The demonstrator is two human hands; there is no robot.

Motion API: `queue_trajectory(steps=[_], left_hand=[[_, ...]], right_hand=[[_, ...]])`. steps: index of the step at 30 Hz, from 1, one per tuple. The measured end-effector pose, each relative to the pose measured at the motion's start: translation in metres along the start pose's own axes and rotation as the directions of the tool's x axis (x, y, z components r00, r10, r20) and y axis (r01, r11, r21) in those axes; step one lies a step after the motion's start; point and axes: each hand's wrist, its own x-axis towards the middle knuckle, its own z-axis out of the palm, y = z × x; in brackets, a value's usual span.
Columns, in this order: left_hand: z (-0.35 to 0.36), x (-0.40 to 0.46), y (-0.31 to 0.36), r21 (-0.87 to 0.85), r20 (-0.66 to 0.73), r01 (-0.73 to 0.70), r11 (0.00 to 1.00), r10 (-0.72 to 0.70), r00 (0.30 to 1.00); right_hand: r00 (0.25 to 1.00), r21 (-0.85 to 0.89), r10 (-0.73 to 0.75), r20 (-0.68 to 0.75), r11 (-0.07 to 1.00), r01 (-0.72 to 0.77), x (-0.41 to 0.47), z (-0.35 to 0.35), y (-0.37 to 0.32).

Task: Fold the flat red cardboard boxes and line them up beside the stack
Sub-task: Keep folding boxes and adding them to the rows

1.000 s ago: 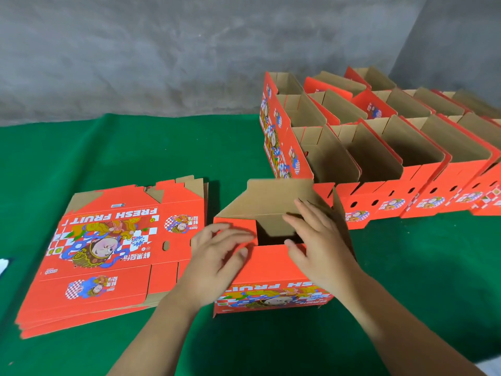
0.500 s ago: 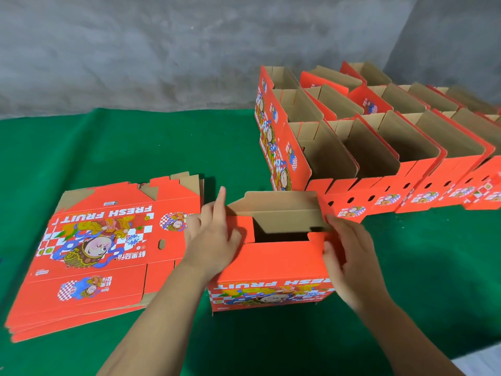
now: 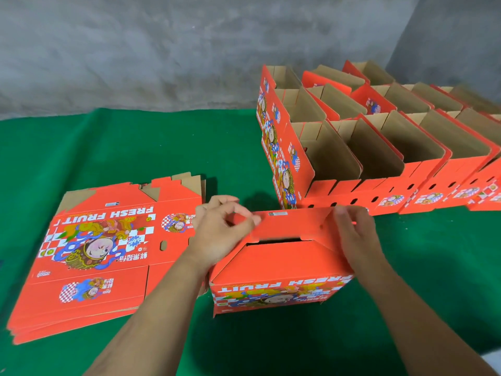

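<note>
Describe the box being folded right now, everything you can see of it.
The box being folded is red printed cardboard, standing on the green cloth between the flat stack and the finished boxes. Its near side reads FRESH FRUIT upside down above a cartoon figure. Its upper red flaps slope toward each other, with a dark slot still open between them. The left hand pinches the far flap's left end; the right hand holds its right end.
</note>
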Motion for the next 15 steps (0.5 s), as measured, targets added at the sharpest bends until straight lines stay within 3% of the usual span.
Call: queue_trajectory(steps=[2,4,8,10,11,12,13,14,15], left_hand=[[-0.004,0.002,-0.001,0.135,0.120,-0.072,0.988,0.056,0.991],[-0.004,0.006,0.004,0.208,0.185,-0.038,0.977,-0.001,0.983],[0.007,0.009,0.013,0.523,0.070,0.091,0.847,-0.149,0.986],[0.007,0.010,0.009,0.547,0.079,0.063,0.835,-0.127,0.989],[0.004,0.011,0.007,0.475,0.095,0.041,0.879,-0.097,0.991],[0.000,0.013,0.004,0.300,0.090,0.030,0.954,-0.060,0.994],[-0.004,0.013,0.004,0.005,0.052,0.059,0.998,-0.059,0.997],[-0.004,0.013,0.003,-0.310,-0.011,0.119,0.943,-0.128,0.992],[-0.005,0.008,0.001,-0.532,-0.064,0.186,0.826,-0.258,0.964]], right_hand=[[0.968,-0.039,0.123,0.218,0.992,-0.117,0.011,0.001,-0.002],[0.926,-0.183,0.154,0.344,0.979,-0.094,0.013,0.002,-0.001],[0.978,-0.618,0.104,0.179,0.786,0.030,0.014,0.016,-0.008],[0.985,-0.700,0.087,0.151,0.713,0.044,0.013,0.024,-0.011],[0.982,-0.667,0.076,0.173,0.743,0.059,0.013,0.024,-0.011],[0.975,-0.590,0.085,0.206,0.806,0.054,0.015,0.023,-0.012],[0.964,-0.474,0.108,0.243,0.880,0.021,0.016,0.022,-0.014],[0.955,-0.307,0.162,0.250,0.948,-0.080,0.015,0.019,-0.018],[0.936,-0.140,0.244,0.254,0.967,-0.214,0.016,0.019,-0.028]])
